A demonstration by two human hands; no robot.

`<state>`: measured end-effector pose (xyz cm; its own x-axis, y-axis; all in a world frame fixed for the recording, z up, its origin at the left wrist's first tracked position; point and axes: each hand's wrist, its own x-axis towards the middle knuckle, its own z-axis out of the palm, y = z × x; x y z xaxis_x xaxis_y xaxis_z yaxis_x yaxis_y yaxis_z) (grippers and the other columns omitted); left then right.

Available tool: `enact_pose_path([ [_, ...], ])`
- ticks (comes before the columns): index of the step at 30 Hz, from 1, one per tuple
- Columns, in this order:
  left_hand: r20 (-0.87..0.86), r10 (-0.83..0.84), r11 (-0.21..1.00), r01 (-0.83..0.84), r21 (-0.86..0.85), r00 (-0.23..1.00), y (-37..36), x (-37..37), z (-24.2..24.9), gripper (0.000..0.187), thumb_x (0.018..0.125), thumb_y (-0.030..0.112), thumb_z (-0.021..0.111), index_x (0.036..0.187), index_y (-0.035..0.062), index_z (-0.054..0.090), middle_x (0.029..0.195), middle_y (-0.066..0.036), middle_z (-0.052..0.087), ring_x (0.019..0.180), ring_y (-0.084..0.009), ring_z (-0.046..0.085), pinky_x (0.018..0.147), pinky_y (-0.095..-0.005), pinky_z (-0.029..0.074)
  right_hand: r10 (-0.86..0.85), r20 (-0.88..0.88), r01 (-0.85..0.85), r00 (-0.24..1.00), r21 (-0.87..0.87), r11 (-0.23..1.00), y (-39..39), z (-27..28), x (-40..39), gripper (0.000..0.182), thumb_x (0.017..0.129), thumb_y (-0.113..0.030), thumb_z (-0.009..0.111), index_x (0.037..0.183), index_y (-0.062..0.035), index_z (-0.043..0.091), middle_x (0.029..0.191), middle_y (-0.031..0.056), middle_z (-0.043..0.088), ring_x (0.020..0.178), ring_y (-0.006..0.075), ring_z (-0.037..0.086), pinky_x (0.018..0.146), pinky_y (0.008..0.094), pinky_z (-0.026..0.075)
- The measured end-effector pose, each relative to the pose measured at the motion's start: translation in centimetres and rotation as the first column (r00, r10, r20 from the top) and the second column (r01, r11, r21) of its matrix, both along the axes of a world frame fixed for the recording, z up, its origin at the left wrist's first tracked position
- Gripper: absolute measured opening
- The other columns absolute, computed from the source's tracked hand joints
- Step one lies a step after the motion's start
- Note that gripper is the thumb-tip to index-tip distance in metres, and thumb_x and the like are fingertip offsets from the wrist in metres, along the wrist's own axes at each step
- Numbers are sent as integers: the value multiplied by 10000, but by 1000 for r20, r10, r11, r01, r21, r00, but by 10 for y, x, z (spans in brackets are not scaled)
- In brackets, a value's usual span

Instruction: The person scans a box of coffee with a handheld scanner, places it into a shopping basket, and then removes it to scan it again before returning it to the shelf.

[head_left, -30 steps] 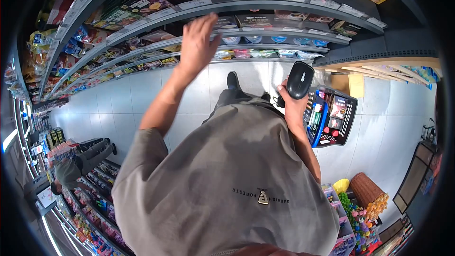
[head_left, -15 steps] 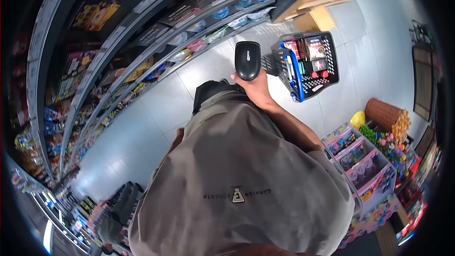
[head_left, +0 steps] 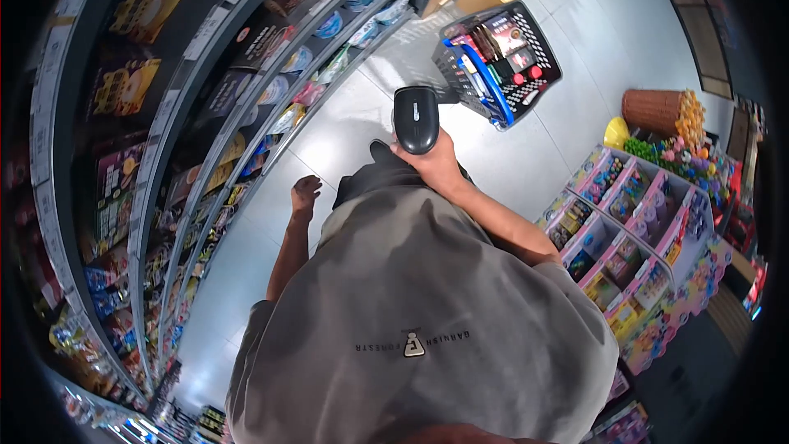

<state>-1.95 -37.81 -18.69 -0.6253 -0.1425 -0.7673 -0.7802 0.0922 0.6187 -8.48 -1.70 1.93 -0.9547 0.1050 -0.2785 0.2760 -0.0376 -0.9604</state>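
Currently listed, item by item:

Right hand (head_left: pixel 436 166): raised in front of the body, fingers clenched around the handle of a black handheld scanner (head_left: pixel 415 119). The scanner head stands above the fist, its broad top face toward the camera, over the pale tiled floor (head_left: pixel 526 164).

Left hand (head_left: pixel 305 195): lowered beside the body on the shelf side, holding nothing; fingers loosely curled, not touching the goods.

Shopping basket (head_left: pixel 499 62): black mesh with blue handles, set on the floor ahead of the scanner and apart from it, filled with boxed and packaged goods, some with red caps.

Shelving (head_left: pixel 205 115): a long dark run to the person's left, several tiers with price strips, stocked with boxes, cups and bagged snacks.

Display stand (head_left: pixel 641 230): to the person's right, pink and pastel compartments of small colourful items.

Wicker basket (head_left: pixel 653 111): beyond the stand, lying tipped on its side, with yellow and orange goods at its mouth.

Clothing: grey short-sleeved shirt (head_left: pixel 427 321) with a small printed logo, filling the lower view.
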Motion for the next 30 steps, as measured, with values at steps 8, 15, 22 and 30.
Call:
enact_pose_path([
  [8, 204, -16, 993, 40, -114, 979, -4, 15, -30, 253, 854, 203, 638, 1047, 38, 647, 914, -65, 683, 846, -179, 671, 699, -326, 523, -93, 148, 60, 985, 214, 975, 35, 16, 46, 332, 730, -107, 805, 956, 11, 592, 844, 98, 682, 773, 148, 634, 707, 303, 500],
  [15, 286, -474, 818, 537, -206, 833, 14, 68, -43, 219, 833, 198, 640, 983, 40, 658, 831, -53, 668, 768, -162, 657, 602, -302, 499, -167, 46, 166, 985, 19, 986, 78, -12, 59, 340, 719, -97, 809, 958, 13, 594, 820, 80, 679, 756, 127, 619, 707, 292, 499],
  [22, 241, -181, 924, 248, -291, 954, 146, 47, 14, 250, 857, 180, 620, 1039, 10, 648, 889, -79, 669, 799, -177, 665, 632, -309, 525, -147, 81, 138, 986, 115, 984, 183, -2, 70, 308, 733, -112, 802, 951, 0, 615, 846, 72, 677, 763, 148, 638, 713, 304, 504],
  [30, -395, -139, 870, -78, -486, 908, 245, -12, 19, 184, 930, 137, 575, 1012, -17, 633, 929, -102, 683, 768, -157, 652, 620, -281, 527, -267, -214, 53, 940, -680, 731, 318, 96, 107, 642, 803, -61, 664, 1373, 10, 377, 1077, 190, 633, 783, 263, 660, 634, 350, 524],
])
